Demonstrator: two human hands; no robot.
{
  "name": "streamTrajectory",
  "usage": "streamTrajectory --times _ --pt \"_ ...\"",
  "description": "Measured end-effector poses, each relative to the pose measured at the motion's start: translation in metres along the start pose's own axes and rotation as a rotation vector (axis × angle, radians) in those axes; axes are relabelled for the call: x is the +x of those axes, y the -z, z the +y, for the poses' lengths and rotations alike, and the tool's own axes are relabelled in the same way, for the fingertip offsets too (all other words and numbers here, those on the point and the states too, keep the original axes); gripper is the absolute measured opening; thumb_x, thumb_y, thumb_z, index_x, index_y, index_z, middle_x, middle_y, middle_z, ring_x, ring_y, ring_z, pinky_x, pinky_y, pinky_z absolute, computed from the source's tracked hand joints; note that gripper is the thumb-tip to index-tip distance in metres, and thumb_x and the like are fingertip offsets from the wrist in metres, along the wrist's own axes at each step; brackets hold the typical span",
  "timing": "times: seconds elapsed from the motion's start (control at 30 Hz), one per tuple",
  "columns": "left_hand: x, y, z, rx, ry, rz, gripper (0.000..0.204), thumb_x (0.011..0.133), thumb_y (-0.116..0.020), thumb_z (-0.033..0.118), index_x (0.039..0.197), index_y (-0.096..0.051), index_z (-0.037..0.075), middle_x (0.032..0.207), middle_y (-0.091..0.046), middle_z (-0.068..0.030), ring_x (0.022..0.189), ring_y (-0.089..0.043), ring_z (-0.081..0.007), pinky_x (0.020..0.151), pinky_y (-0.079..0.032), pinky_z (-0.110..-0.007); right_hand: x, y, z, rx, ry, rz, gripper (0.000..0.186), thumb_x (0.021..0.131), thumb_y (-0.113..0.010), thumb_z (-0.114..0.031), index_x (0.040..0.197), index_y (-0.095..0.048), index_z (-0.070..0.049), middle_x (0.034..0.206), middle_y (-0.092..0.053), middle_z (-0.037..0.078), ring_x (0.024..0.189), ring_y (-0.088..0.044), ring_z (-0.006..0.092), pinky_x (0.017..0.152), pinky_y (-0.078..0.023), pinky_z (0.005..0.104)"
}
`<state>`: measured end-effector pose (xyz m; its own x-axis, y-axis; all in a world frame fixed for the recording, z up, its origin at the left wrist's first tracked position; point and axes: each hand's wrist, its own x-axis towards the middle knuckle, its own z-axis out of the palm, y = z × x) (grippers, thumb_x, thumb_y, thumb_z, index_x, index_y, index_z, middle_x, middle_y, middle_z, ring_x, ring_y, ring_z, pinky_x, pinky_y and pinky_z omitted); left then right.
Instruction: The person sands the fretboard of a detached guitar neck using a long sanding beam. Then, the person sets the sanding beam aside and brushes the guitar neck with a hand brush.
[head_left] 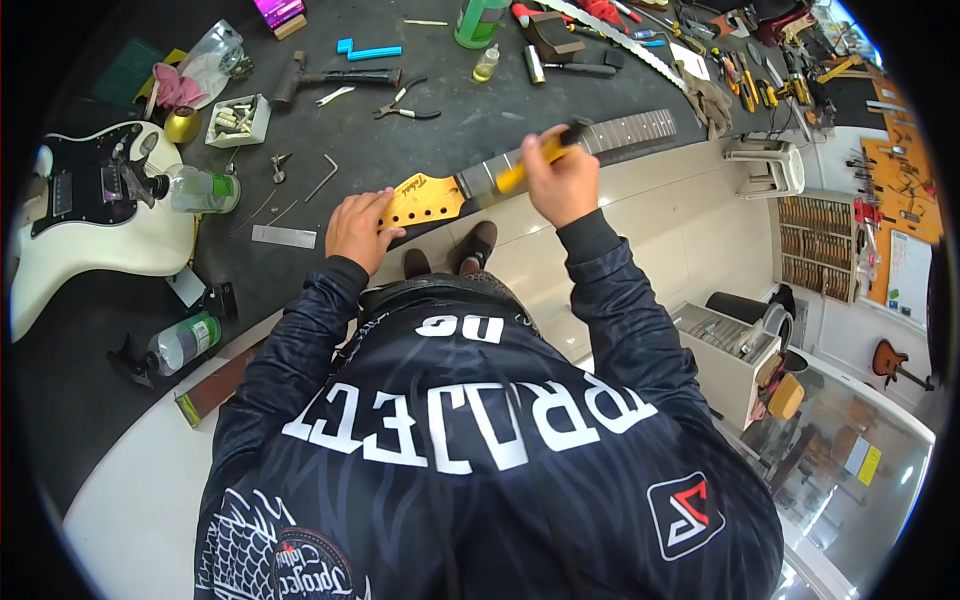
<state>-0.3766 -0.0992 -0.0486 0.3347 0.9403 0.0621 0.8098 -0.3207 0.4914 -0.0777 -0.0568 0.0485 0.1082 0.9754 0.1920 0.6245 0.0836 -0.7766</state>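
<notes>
A guitar neck (632, 131) with a dark fretboard and a yellow wooden headstock lies along the bench's near edge. My left hand (357, 228) grips the headstock, its fingers over the top and its thumb by the lower edge. Over the fretboard, just beyond the headstock, my right hand (566, 183) is closed around a yellow-and-black hand tool (512, 179). Motion blurs the tool's working end, so its exact kind is unclear. Several peg holes show along the headstock.
A white electric guitar body (150, 245) lies at the left beside a clear bottle (203, 189). Beyond the neck are a hammer (340, 77), pliers (405, 103) and a hex key (322, 177). A metal ruler (284, 236) rests near my left hand. Tools crowd the far right.
</notes>
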Motion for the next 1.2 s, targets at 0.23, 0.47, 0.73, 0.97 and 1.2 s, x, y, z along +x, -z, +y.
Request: streamTrajectory --times 0.23,0.47,0.73,0.97,1.2 --pt "0.007 0.0 -0.004 0.029 -0.022 0.008 0.065 0.077 -0.087 0.026 0.136 -0.069 0.006 0.123 -0.071 -0.007 0.116 -0.062 -0.0299 0.104 -0.048 -0.043 0.007 -0.002 -0.004 -0.18 0.081 -0.049 0.023 0.093 -0.076 -0.022 0.084 -0.066 -0.003 0.074 -0.072 0.018 0.072 -0.074 0.0326 0.066 -0.056 0.0383" --pt "0.008 -0.002 -0.005 0.019 -0.04 0.009 0.07 0.074 -0.091 0.025 0.137 -0.068 0.004 0.117 -0.07 -0.0109 0.109 -0.063 -0.0334 0.098 -0.051 -0.044 0.006 0.013 -0.006 -0.434 0.139 -0.148 0.03 0.095 -0.074 -0.033 0.098 -0.07 -0.004 0.08 -0.071 0.018 0.075 -0.073 0.0352 0.066 -0.055 0.0426" --pt "0.007 -0.001 -0.004 0.05 -0.015 -0.025 0.068 0.076 -0.09 0.024 0.137 -0.068 0.003 0.118 -0.07 -0.0097 0.111 -0.063 -0.0318 0.1 -0.049 -0.043 0.023 0.056 -0.008 -0.61 -0.177 -0.23 0.028 0.089 -0.076 -0.035 0.101 -0.072 -0.01 0.086 -0.076 0.018 0.083 -0.075 0.0391 0.076 -0.06 0.0508" --pt "0.009 0.0 -0.003 0.049 -0.001 -0.038 0.071 0.074 -0.092 0.025 0.138 -0.068 0.003 0.12 -0.071 -0.0123 0.113 -0.063 -0.0333 0.1 -0.05 -0.043 0.039 0.071 0.047 -0.509 -0.142 -0.137 0.034 0.092 -0.073 -0.039 0.094 -0.072 -0.005 0.086 -0.075 0.021 0.08 -0.076 0.0367 0.072 -0.059 0.0436" --pt "0.009 -0.004 -0.008 0.031 -0.014 -0.033 0.072 0.073 -0.093 0.024 0.137 -0.069 0.003 0.12 -0.07 -0.0136 0.112 -0.063 -0.0348 0.1 -0.05 -0.044 0.042 0.081 0.059 -0.401 -0.163 -0.024 0.023 0.097 -0.074 -0.028 0.092 -0.067 -0.006 0.076 -0.07 0.017 0.069 -0.069 0.0345 0.068 -0.056 0.0378"
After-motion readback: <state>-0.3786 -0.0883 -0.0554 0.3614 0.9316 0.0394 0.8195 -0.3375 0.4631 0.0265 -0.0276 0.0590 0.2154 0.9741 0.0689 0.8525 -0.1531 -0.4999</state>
